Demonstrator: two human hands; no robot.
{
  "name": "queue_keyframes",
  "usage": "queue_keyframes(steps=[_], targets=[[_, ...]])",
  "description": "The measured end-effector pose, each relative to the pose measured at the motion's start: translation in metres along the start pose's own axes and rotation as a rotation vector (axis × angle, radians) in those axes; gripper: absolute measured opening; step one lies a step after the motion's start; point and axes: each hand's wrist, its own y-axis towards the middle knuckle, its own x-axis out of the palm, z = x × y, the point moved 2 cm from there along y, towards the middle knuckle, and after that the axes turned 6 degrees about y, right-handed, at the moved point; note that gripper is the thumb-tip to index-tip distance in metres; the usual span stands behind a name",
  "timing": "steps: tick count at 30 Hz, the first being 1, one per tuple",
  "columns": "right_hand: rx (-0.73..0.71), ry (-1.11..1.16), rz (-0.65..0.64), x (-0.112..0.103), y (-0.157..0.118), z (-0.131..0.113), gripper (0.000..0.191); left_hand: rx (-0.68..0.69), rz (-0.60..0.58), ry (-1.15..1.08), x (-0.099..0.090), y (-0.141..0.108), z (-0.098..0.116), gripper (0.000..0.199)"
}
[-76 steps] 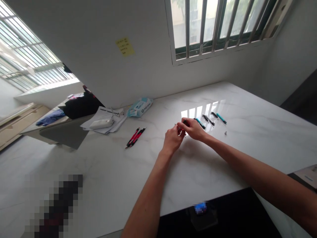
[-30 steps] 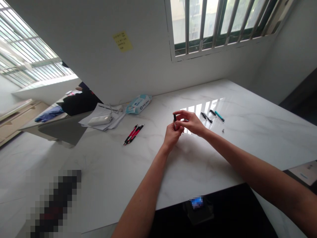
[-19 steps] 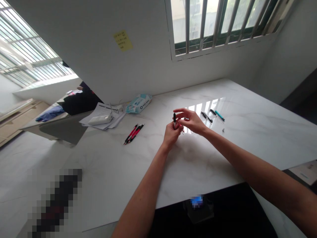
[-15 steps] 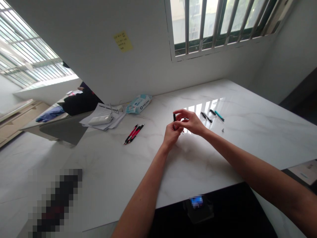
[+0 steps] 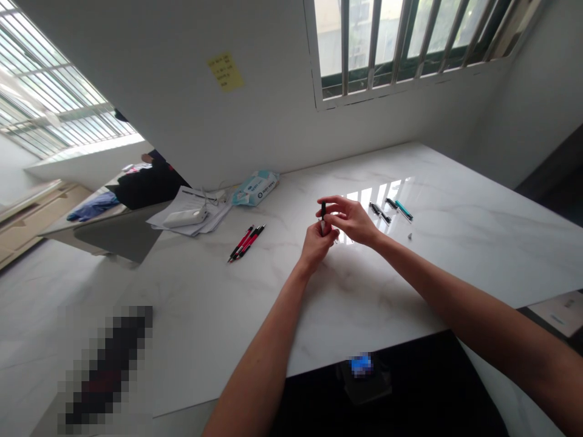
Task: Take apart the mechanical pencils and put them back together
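Upright black pen (image 5: 323,210) between our hands

Left of it, red-and-black pens (image 5: 246,243) lie on the worktop (image 5: 478,255). Our left hand (image 5: 317,244) clamps the pen; our right hand (image 5: 351,221) hovers open just beside its top. Right of it lie dark pens (image 5: 380,213) and a teal pen (image 5: 403,210).

Pixelated dark object (image 5: 104,370), blurred blue patch (image 5: 361,365), half-hidden black pen (image 5: 323,210)
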Motion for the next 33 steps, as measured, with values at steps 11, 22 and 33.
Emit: queue_keyframes(steps=[11, 22, 33], targets=[[-0.037, 0.038, 0.036, -0.002, 0.012, -0.017, 0.051, 0.026, -0.069, -0.052, 0.001, 0.0, 0.006, 0.05], [-0.246, -0.135, 0.182, -0.009, 0.024, -0.08, 0.04, 0.029, -0.095, -0.078, -0.002, -0.004, 0.011, 0.053], [0.075, -0.542, 0.82, -0.177, -0.124, -0.042, 0.045, 0.008, -0.074, -0.018, 0.0, -0.002, 0.01, 0.051]])
